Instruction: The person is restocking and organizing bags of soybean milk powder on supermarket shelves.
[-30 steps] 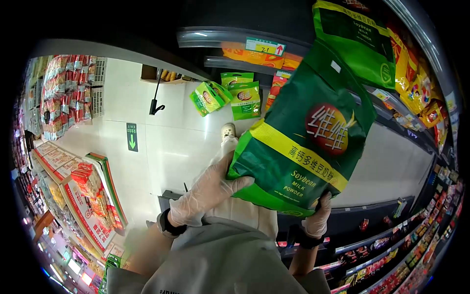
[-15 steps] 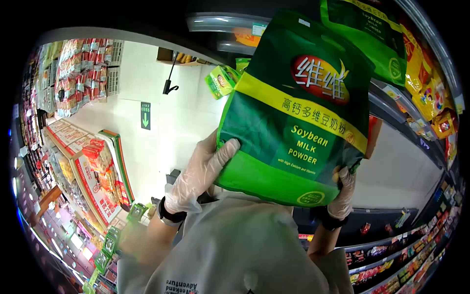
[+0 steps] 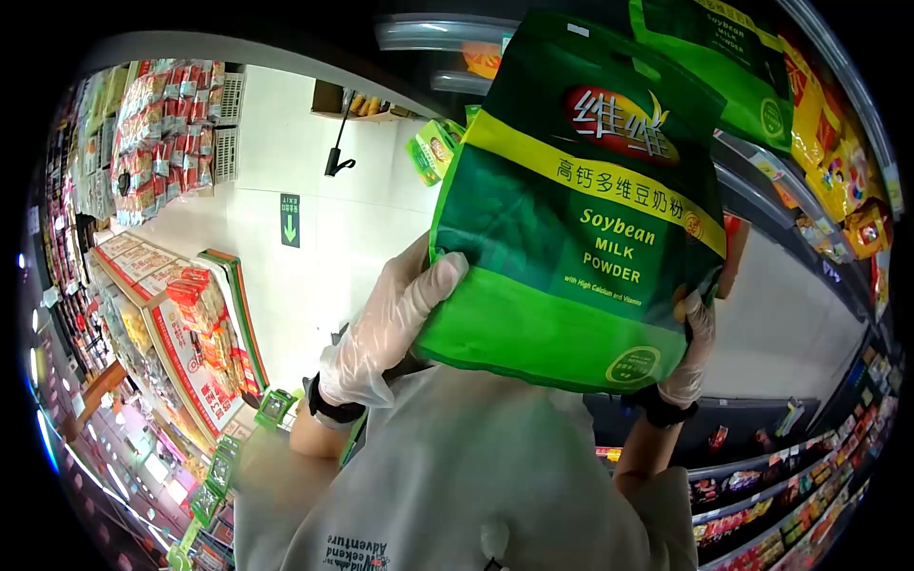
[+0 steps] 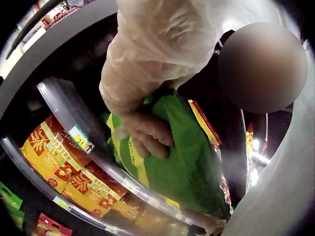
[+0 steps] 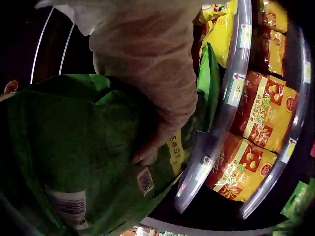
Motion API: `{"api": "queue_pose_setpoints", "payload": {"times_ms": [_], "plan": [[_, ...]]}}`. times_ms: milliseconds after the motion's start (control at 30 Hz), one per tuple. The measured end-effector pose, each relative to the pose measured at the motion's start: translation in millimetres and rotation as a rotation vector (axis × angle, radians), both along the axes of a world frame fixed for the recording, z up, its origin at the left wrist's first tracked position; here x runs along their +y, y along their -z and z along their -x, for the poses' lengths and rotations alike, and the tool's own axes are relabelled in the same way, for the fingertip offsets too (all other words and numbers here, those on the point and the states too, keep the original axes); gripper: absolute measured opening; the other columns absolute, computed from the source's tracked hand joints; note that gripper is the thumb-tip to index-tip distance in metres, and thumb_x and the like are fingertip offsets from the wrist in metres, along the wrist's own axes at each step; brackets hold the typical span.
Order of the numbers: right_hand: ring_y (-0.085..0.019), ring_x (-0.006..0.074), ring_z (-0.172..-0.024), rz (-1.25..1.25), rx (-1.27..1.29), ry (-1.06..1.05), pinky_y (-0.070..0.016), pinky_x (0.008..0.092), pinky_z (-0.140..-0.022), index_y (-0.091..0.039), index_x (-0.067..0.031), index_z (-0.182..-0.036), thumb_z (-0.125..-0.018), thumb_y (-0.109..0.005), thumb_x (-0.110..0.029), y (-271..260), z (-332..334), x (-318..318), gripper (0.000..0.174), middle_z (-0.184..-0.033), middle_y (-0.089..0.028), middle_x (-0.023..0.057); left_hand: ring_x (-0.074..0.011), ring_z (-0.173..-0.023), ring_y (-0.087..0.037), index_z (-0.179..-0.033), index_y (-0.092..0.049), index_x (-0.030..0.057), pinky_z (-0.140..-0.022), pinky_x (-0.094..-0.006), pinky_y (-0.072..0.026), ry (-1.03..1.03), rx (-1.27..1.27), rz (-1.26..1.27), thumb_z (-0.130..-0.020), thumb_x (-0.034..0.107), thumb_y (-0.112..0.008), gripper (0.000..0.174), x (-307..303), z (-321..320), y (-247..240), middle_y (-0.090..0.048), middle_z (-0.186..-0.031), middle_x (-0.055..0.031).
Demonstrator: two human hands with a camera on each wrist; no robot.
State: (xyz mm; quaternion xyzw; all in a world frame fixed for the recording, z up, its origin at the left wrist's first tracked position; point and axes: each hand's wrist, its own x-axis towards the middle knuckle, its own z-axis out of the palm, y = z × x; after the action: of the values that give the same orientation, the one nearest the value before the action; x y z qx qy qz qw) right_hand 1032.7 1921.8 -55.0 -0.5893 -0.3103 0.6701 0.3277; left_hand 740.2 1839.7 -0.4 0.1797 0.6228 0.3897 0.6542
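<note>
A large green bag of soybean milk powder (image 3: 581,209) is held up between both gloved hands, its printed front facing the head camera. My left hand (image 3: 390,309) grips its lower left edge, thumb on the front; the left wrist view shows that hand's fingers (image 4: 147,135) spread against the green back (image 4: 182,152). At the lower right edge my right hand (image 3: 693,352) grips the bag, mostly behind it. In the right wrist view the right hand (image 5: 152,78) lies on the bag's back (image 5: 74,132), near a small printed code.
A similar green bag (image 3: 752,105) and yellow packs (image 3: 838,171) stand on the shelf at the upper right. Smaller green packs (image 3: 433,152) lie on the floor beyond the bag. Orange packs (image 4: 59,155) fill a lower shelf. A display stand (image 3: 181,333) is at the left.
The bag has been raised and turned more upright, both hands still gripping it. It now covers most of the small floor packs. Over the last half second it shifts only slightly right.
</note>
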Motion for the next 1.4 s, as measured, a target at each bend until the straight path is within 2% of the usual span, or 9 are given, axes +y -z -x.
{"api": "queue_pose_setpoints", "payload": {"times_ms": [67, 167, 267, 433, 633, 733, 800, 1033, 1400], "plan": [[-0.050, 0.0102, -0.072, -0.026, -0.018, 0.029, -0.0405, 0.0222, -0.066, -0.056, -0.0015, -0.105, -0.075, -0.073, -0.034, -3, 7, -9, 0.047, -0.081, -0.056, 0.0007, -0.0165, -0.097, -0.050, -0.124, -0.042, -0.0061, -0.087, -0.0282, -0.0402, 0.018, 0.007, -0.029, -0.081, 0.059, -0.056, 0.079, -3, 10, -3, -0.055, -0.107, -0.0119], [-0.049, 0.0098, -0.071, -0.034, -0.012, 0.093, -0.0400, 0.0220, -0.066, -0.057, -0.0010, -0.101, -0.077, -0.071, -0.034, -7, 16, -20, 0.043, -0.077, -0.054, -0.0006, -0.0165, -0.095, -0.054, -0.124, -0.043, -0.0042, -0.084, -0.0279, -0.0432, 0.021, -0.026, 0.036, -0.074, 0.048, -0.065, 0.076, -3, 18, -12, -0.056, -0.108, -0.0095], [-0.049, 0.0096, -0.071, -0.003, 0.017, 0.134, -0.0394, 0.0216, -0.067, -0.058, -0.0015, -0.096, -0.078, -0.070, -0.033, -11, 20, -26, 0.038, -0.075, -0.052, -0.0013, -0.0182, -0.099, -0.049, -0.125, -0.041, -0.0065, -0.088, -0.0296, -0.0393, 0.112, 0.006, -0.034, -0.080, 0.054, -0.059, 0.078, -5, 26, -18, -0.054, -0.109, -0.0136], [-0.048, 0.0094, -0.070, 0.015, 0.026, 0.193, -0.0388, 0.0213, -0.070, -0.058, -0.0020, -0.091, -0.079, -0.069, -0.033, -19, 31, -35, 0.035, -0.072, -0.050, -0.0014, -0.0188, -0.100, -0.049, -0.126, -0.040, -0.0066, -0.089, -0.0302, -0.0392, 0.118, -0.003, -0.029, -0.079, 0.055, -0.060, 0.080, -16, 30, -17, -0.054, -0.109, -0.0140], [-0.049, 0.0104, -0.072, -0.051, 0.032, 0.159, -0.0401, 0.0233, -0.072, -0.059, -0.0005, -0.097, -0.079, -0.069, -0.032, -6, 19, -45, 0.037, -0.078, -0.055, 0.0010, -0.0187, -0.101, -0.049, -0.126, -0.040, -0.0064, -0.090, -0.0298, -0.0385, 0.116, 0.003, -0.033, -0.079, 0.055, -0.060, 0.080, -22, 32, -18, -0.054, -0.110, -0.0140], [-0.048, 0.0095, -0.072, -0.029, -0.033, 0.154, -0.0392, 0.0219, -0.066, -0.057, -0.0040, -0.094, -0.083, -0.065, -0.035, -8, 19, -45, 0.033, -0.080, -0.049, -0.0016, -0.0189, -0.102, -0.049, -0.126, -0.040, -0.0062, -0.090, -0.0298, -0.0383, 0.122, 0.002, -0.031, -0.078, 0.056, -0.060, 0.081, -19, 32, -18, -0.054, -0.111, -0.0143], [-0.051, 0.0106, -0.074, -0.030, 0.043, 0.155, -0.0404, 0.0236, -0.072, -0.058, 0.0014, -0.099, -0.079, -0.069, -0.030, -6, 18, -44, 0.039, -0.079, -0.057, 0.0025, -0.0192, -0.103, -0.049, -0.126, -0.040, -0.0062, -0.091, -0.0300, -0.0382, 0.136, 0.002, -0.029, -0.078, 0.056, -0.060, 0.081, -19, 33, -20, -0.053, -0.112, -0.0145], [-0.050, 0.0104, -0.073, -0.129, -0.053, 0.098, -0.0395, 0.0226, -0.070, -0.059, -0.0006, -0.101, -0.079, -0.069, -0.029, -22, 30, -44, 0.038, -0.084, -0.058, 0.0028, -0.0191, -0.103, -0.049, -0.126, -0.040, -0.0063, -0.090, -0.0299, -0.0384, 0.117, -0.004, -0.040, -0.078, 0.056, -0.059, 0.081, -20, 33, -24, -0.054, -0.112, -0.0145], [-0.054, 0.0098, -0.075, -0.120, 0.087, 0.087, -0.0421, 0.0220, -0.070, -0.058, -0.0019, -0.104, -0.078, -0.070, -0.025, -33, 39, -43, 0.037, -0.085, -0.062, 0.0027, -0.0178, -0.100, -0.051, -0.126, -0.041, -0.0057, -0.088, -0.0289, -0.0402, 0.108, 0.051, -0.075, -0.082, 0.053, -0.056, 0.074, -21, 34, -27, -0.055, -0.109, -0.0131]]}}
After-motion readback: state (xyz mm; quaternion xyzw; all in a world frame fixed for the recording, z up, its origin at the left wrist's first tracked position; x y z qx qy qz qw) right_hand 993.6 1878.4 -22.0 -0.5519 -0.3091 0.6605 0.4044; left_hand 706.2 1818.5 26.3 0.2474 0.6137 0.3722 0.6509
